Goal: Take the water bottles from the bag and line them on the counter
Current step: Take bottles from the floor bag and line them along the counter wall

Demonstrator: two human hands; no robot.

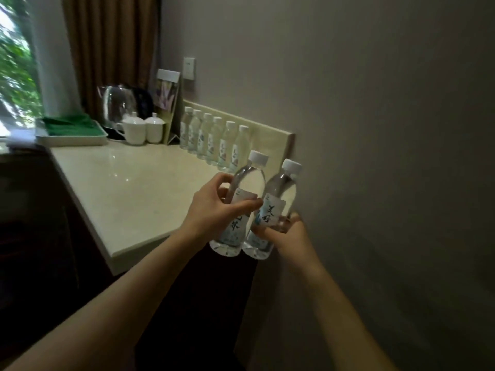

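My left hand (214, 207) grips a clear water bottle (246, 183) with a white cap and pale label. Beside it, touching, my right hand (288, 231) holds a second water bottle (281, 199) of the same kind from below and behind. Both bottles are upright, slightly tilted, held in the air past the near right corner of the cream counter (128, 194). A row of several matching bottles (211, 140) stands along the low backsplash (270, 135) by the wall. No bag is in view.
At the counter's back stand a glass kettle (117, 105), two white lidded cups (143, 129), a leaning card stand (167, 103) and a tray with green cloth (72, 129). A wall switch (189, 68), brown curtain and window lie behind. The wall is close on the right.
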